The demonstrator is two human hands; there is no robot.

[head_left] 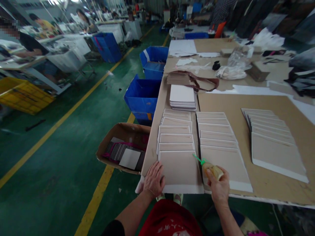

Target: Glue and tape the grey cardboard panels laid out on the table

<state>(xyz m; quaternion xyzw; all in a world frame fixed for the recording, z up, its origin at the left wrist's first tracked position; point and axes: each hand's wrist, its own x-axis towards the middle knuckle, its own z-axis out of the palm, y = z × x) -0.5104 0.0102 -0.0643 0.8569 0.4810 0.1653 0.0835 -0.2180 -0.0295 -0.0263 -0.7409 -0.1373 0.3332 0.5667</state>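
Note:
My right hand is wrapped round a yellowish squeeze bottle with a thin green nozzle. The nozzle tip points left, at the upper right corner of the nearest beige panel in the left row. Flat on the table edge, my left hand lies with fingers stretched out beside that panel's left side. Behind it, more panels overlap like steps. A second overlapping row of panels runs under and beyond the bottle, and a third fanned row is farther right.
A stack of white-topped boards and a brown strap lie farther back on the table. Left of the table stand a cardboard box holding boards and several blue bins. People sit at workstations at far left.

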